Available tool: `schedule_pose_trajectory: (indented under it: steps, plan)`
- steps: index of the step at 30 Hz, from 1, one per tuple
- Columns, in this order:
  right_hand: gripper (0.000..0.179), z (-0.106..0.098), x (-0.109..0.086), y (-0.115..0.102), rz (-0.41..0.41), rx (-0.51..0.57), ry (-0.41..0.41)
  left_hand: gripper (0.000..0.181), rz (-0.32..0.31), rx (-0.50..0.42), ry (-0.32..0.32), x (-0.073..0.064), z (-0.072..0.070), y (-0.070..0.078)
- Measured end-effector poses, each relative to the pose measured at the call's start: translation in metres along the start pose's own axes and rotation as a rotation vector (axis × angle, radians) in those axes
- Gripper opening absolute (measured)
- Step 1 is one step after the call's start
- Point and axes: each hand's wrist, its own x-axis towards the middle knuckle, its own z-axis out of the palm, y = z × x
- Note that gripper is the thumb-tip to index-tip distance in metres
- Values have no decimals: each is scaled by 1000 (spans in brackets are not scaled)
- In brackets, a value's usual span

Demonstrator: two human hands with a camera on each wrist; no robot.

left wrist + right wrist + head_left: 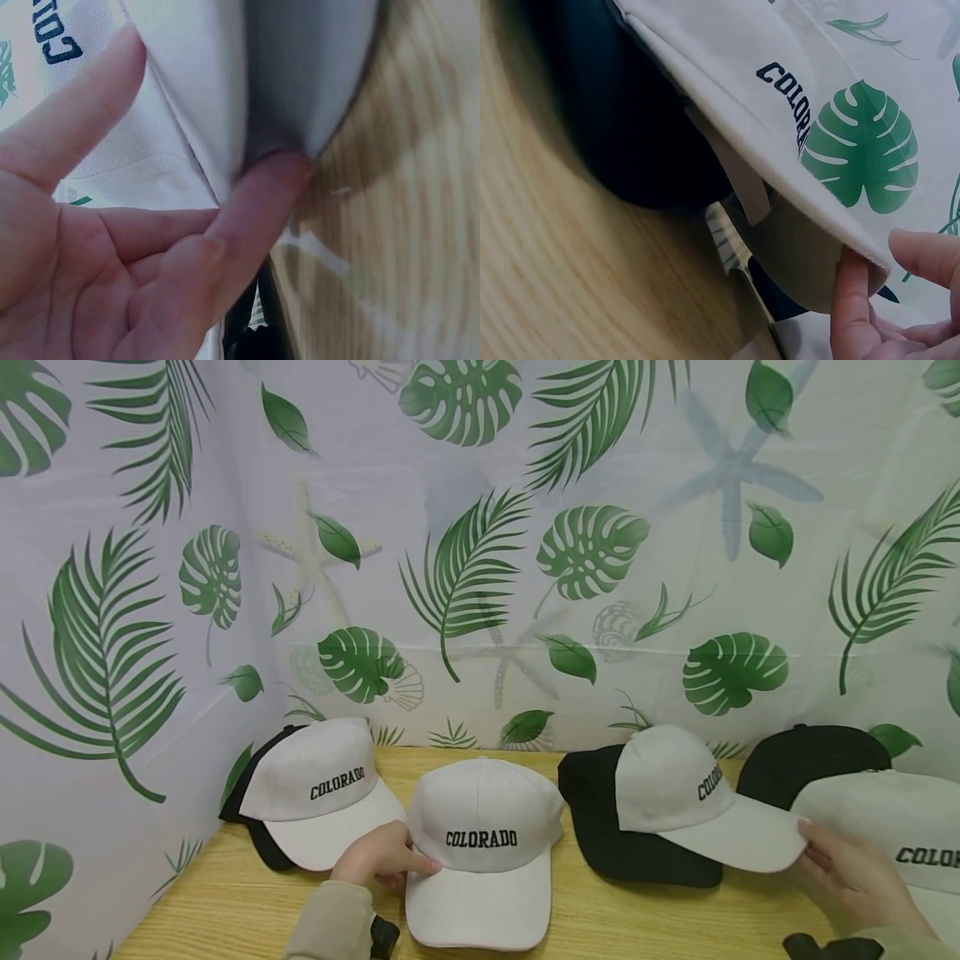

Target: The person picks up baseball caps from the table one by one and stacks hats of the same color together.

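Note:
My left hand (386, 858) grips the side of the brim of a white cap (480, 814) lettered COLORADO in the middle of the table. Its thumb lies on top, and in the left wrist view a finger (259, 217) reaches under the brim. My right hand (855, 872) holds the brim end of a second white COLORADO cap (667, 777), tilted above a black cap (637, 860). In the right wrist view this brim is raised off the wood, with fingers (851, 300) beneath it and the thumb at its upper side.
At the left, another white COLORADO cap (322, 810) sits against a black cap (258, 843). A further white cap (870, 810) and a black cap (810, 756) stand at the right. Behind the wooden table (615, 927) hangs a leaf-printed cloth (480, 468), also along the left.

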Motion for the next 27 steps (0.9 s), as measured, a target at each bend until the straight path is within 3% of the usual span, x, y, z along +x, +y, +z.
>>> schedule_pose_trajectory:
  steps: [5, 8, 12, 15, 17, 20, 27]
  plan:
    - [40, -1, -3, -1, -6, 162, -9, 30, 7, 3, 4, 1, 1, 0]
    - [30, 0, -8, -2, 6, 127, -17, 30, 8, 5, 6, 1, 2, -1]
    - [24, 0, -12, -3, 54, 165, -122, 30, 11, 5, 2, 1, 2, -1]
    - [10, 3, -13, -5, 106, 362, -223, 30, 13, 3, -4, 1, 1, -1]
    - [11, 6, -14, -6, 138, 500, -265, 30, 12, -1, -7, 1, 1, -1]
    - [20, 12, -17, -9, 149, 627, -328, 30, 9, -4, -3, 0, 1, -1]
    - [21, 23, -26, -16, 70, 692, -416, 30, 7, -8, -2, 1, 1, -1]
